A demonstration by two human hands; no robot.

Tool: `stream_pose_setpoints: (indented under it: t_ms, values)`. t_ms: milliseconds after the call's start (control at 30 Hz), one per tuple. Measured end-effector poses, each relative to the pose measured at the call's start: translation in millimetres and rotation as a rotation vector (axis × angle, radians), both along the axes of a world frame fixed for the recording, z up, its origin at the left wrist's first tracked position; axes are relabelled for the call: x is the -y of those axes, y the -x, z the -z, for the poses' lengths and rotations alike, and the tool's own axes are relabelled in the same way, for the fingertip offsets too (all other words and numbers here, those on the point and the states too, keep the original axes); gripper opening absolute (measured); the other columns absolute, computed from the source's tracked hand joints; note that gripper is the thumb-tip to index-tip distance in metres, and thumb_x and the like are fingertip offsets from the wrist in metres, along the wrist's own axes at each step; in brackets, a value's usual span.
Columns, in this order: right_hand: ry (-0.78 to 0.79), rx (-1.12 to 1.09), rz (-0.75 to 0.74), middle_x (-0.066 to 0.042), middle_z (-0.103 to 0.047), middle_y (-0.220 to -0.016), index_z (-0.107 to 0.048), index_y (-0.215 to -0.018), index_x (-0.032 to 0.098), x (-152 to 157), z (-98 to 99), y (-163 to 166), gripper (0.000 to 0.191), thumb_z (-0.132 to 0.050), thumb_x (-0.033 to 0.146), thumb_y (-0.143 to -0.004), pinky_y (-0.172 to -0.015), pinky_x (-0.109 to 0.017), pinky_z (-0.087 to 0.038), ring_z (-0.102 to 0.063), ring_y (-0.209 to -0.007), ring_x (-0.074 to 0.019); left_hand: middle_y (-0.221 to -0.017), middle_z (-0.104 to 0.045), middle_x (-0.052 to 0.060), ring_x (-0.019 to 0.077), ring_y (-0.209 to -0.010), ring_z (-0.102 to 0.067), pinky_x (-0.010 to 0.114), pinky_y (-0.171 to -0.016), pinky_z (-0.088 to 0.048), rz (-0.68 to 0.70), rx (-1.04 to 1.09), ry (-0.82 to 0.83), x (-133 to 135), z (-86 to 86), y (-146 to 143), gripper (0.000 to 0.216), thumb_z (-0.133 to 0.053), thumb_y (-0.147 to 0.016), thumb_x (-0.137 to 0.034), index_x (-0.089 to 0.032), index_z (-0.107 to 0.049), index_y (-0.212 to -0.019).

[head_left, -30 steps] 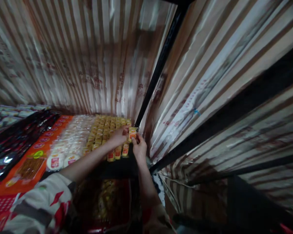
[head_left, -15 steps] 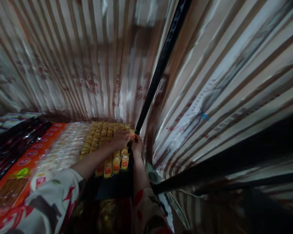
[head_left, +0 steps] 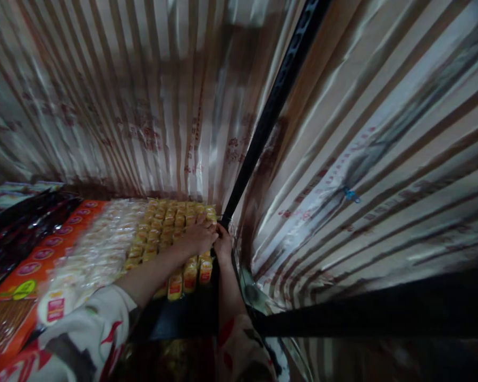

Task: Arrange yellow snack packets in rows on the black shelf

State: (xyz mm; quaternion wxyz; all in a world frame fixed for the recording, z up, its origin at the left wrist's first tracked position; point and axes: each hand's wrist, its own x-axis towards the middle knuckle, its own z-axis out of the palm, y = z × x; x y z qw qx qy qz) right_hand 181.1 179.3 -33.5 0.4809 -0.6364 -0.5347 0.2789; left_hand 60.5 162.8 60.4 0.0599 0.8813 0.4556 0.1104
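- Together, the left hand (head_left: 199, 237) and right hand (head_left: 223, 245) meet at the far right corner of the yellow snack packets (head_left: 171, 225), beside the black pole (head_left: 263, 132).
- Left hand lies palm down on the packets, fingers curled; what it grips I cannot tell.
- Right hand's closure is hidden too.
- White packets (head_left: 91, 254) lie left of them.
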Motion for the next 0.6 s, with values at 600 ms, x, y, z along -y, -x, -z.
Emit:
stream_pose_setpoints:
  t_ms: [600]
  values:
    - [-0.112, -0.130, 0.043, -0.003, -0.064, -0.080, -0.057, -0.085, 0.017, -0.6, 0.4, 3.7, 0.026, -0.047, 0.029, -0.065, -0.075, -0.028, -0.046, -0.057, -0.075, -0.0158, -0.131, -0.052, 0.011, 0.0281, -0.130, -0.034, 0.053, -0.107, -0.020, -0.058, -0.002, 0.016, 7.7, -5.7, -7.1, 0.036, -0.034, -0.091, -0.030, -0.014, -0.061, -0.108]
